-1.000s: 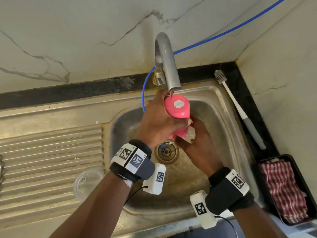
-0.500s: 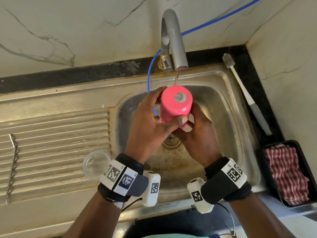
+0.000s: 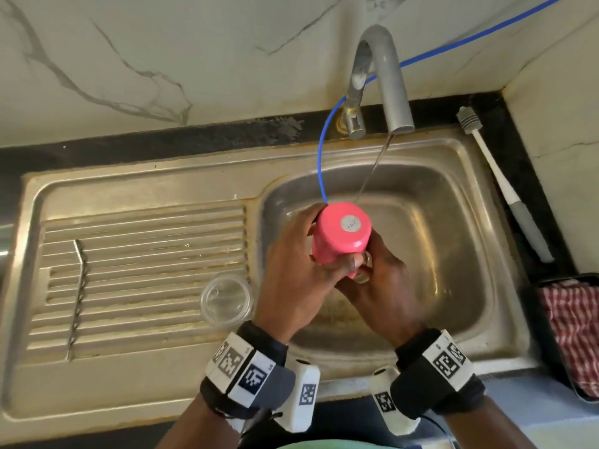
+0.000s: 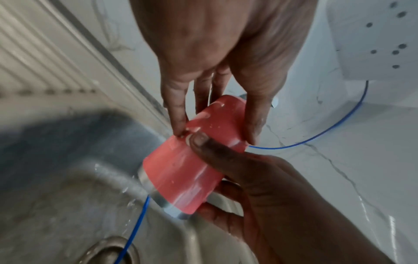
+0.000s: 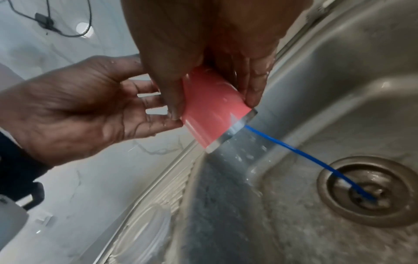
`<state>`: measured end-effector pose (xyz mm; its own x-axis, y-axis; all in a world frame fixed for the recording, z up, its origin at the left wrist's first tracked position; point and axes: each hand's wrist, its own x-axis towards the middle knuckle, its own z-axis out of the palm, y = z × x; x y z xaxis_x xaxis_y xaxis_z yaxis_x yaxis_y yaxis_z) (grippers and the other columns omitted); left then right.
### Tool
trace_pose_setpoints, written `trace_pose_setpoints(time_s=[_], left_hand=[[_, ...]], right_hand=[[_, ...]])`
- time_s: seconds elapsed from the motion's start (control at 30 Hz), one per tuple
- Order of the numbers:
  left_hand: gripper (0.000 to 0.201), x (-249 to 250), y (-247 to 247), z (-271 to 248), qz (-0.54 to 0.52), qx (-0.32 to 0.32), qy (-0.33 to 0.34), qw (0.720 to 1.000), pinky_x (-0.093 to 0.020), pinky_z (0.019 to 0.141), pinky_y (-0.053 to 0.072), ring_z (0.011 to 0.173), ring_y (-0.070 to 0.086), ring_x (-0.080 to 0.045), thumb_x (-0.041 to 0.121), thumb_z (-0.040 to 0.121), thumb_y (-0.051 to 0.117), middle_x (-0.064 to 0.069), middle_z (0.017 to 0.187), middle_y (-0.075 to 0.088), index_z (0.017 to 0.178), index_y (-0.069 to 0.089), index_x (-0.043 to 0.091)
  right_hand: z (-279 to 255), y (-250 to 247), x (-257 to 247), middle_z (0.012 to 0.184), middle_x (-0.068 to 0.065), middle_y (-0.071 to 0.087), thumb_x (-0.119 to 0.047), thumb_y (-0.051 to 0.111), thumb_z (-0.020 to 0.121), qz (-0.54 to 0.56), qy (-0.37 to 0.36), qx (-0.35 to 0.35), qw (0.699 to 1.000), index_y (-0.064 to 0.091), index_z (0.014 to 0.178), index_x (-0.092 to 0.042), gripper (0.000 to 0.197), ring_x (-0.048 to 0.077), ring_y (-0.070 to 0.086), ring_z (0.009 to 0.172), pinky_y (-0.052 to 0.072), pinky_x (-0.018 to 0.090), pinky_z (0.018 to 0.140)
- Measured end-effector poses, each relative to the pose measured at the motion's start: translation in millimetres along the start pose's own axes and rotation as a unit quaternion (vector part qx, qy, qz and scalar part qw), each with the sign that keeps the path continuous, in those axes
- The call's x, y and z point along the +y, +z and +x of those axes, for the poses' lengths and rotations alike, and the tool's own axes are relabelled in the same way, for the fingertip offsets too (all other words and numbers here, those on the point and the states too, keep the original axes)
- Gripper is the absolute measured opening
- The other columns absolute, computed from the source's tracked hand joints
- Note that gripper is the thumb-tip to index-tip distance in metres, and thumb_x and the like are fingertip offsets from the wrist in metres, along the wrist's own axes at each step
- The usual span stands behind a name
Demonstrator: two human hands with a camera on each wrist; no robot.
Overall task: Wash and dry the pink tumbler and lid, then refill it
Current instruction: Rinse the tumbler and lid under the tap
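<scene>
The pink tumbler (image 3: 340,234) hangs upside down over the sink basin (image 3: 453,241), its stickered base facing up and its steel rim (image 4: 158,198) pointing down. My left hand (image 3: 291,273) grips it from the left near the base. My right hand (image 3: 379,286) holds it from below and the right, thumb (image 4: 203,144) pressed on the pink wall. A thin stream of water (image 3: 372,170) falls from the tap just past the tumbler's far side. The clear lid (image 3: 227,299) lies on the drainboard, left of my left wrist.
The grey tap (image 3: 385,79) stands behind the basin. A blue tube (image 3: 321,157) runs from the wall into the drain (image 5: 366,191). A thin twisted metal rod (image 3: 77,296) lies on the drainboard. A long-handled brush (image 3: 505,189) and a black tray holding a red checked cloth (image 3: 573,332) are on the right.
Both hands have carried the tumbler down and away from the spout, toward me. The stream now misses its base instead of striking it.
</scene>
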<state>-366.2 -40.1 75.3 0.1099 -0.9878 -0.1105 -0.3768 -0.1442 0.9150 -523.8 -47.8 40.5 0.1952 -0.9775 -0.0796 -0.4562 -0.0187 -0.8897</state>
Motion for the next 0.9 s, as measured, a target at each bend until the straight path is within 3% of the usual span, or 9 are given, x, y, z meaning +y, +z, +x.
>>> trace_pose_setpoints(time_s=[0.07, 0.17, 0.3, 0.37, 0.43, 0.5, 0.73, 0.8, 0.9], left_hand=[[0.070, -4.1, -21.4, -2.3, 0.008, 0.009, 0.001, 1.000, -0.005, 0.094, 0.043, 0.117, 0.058, 0.012, 0.035, 0.076, 0.096, 0.024, 0.124, 0.066, 0.134, 0.057, 0.040], [0.073, -15.4, -60.7, -3.0, 0.010, 0.045, -0.002, 0.999, -0.003, 0.089, 0.044, 0.114, 0.062, 0.009, 0.028, 0.073, 0.099, 0.026, 0.121, 0.066, 0.132, 0.057, 0.041], [0.076, -48.0, -115.4, 5.0, 0.033, 0.106, -0.020, 0.994, -0.009, 0.092, 0.050, 0.117, 0.063, -0.003, 0.025, 0.074, 0.098, 0.025, 0.124, 0.062, 0.138, 0.057, 0.030], [0.078, -65.8, -136.7, 12.6, 0.041, 0.134, -0.042, 0.989, -0.023, 0.099, 0.055, 0.118, 0.064, -0.005, 0.022, 0.074, 0.097, 0.031, 0.124, 0.061, 0.140, 0.058, 0.028], [0.078, -80.7, -149.7, 18.5, 0.046, 0.145, -0.050, 0.987, -0.027, 0.099, 0.056, 0.117, 0.064, -0.003, 0.018, 0.074, 0.096, 0.033, 0.123, 0.060, 0.142, 0.059, 0.026], [0.077, -90.7, -158.6, 22.2, 0.049, 0.144, -0.044, 0.987, -0.022, 0.098, 0.055, 0.117, 0.063, -0.001, 0.019, 0.075, 0.096, 0.035, 0.124, 0.059, 0.142, 0.058, 0.027], [0.085, -99.8, -167.2, 21.3, 0.067, 0.103, -0.042, 0.992, -0.002, 0.090, 0.046, 0.127, 0.058, -0.012, 0.025, 0.077, 0.095, 0.015, 0.135, 0.056, 0.150, 0.050, 0.025], [0.098, -101.6, -168.2, 18.5, 0.073, 0.083, -0.055, 0.992, -0.026, 0.102, 0.056, 0.135, 0.053, -0.013, 0.028, 0.077, 0.096, 0.011, 0.146, 0.053, 0.158, 0.041, 0.024], [0.108, -93.3, -171.4, 5.9, 0.032, 0.080, -0.062, 0.994, -0.062, 0.111, 0.051, 0.150, 0.038, -0.010, 0.015, 0.084, 0.086, 0.010, 0.169, 0.032, 0.168, 0.021, 0.023]], right_hand=[[1.8, 19.0, -7.3, 0.116, -0.013, 0.071, -0.044, 0.079, 0.080, 0.000, -0.017, -0.002, 1.000, 0.049, 0.144, -0.024, 0.073, 0.008, 0.071, 0.098, 0.057, 0.026, 0.082], [13.1, 52.3, -25.6, 0.125, -0.013, 0.064, -0.027, 0.085, 0.084, -0.009, -0.057, -0.029, 0.998, 0.046, 0.147, -0.017, 0.075, 0.004, 0.064, 0.106, 0.049, 0.012, 0.088], [28.2, 95.2, -43.9, 0.162, -0.003, 0.040, -0.037, 0.073, 0.094, -0.071, 0.004, -0.122, 0.990, 0.028, 0.161, -0.022, 0.081, 0.013, 0.042, 0.145, 0.034, 0.028, 0.119], [26.7, 113.1, -47.5, 0.154, -0.001, 0.046, -0.038, 0.066, 0.099, -0.112, 0.035, -0.145, 0.982, 0.037, 0.157, -0.021, 0.067, 0.017, 0.050, 0.136, 0.039, 0.031, 0.115], [20.9, 128.0, -47.3, 0.133, 0.001, 0.055, -0.040, 0.063, 0.100, -0.138, 0.048, -0.169, 0.975, 0.053, 0.145, -0.021, 0.050, 0.021, 0.062, 0.115, 0.049, 0.039, 0.103], [16.1, 142.6, -44.5, 0.117, 0.002, 0.055, -0.038, 0.065, 0.099, -0.161, 0.054, -0.185, 0.968, 0.062, 0.134, -0.019, 0.040, 0.023, 0.065, 0.101, 0.053, 0.040, 0.094], [6.0, 158.1, -40.7, 0.112, 0.002, 0.057, -0.026, 0.062, 0.099, -0.191, 0.054, -0.191, 0.961, 0.070, 0.125, -0.023, 0.028, 0.027, 0.064, 0.099, 0.053, 0.037, 0.091], [4.1, 157.3, -40.0, 0.106, 0.001, 0.058, -0.021, 0.063, 0.097, -0.170, 0.048, -0.176, 0.968, 0.073, 0.122, -0.025, 0.028, 0.026, 0.065, 0.094, 0.054, 0.036, 0.088], [1.6, 148.5, -39.2, 0.101, -0.002, 0.060, -0.020, 0.067, 0.095, -0.131, 0.042, -0.150, 0.979, 0.075, 0.120, -0.027, 0.027, 0.017, 0.064, 0.086, 0.054, 0.028, 0.082]])
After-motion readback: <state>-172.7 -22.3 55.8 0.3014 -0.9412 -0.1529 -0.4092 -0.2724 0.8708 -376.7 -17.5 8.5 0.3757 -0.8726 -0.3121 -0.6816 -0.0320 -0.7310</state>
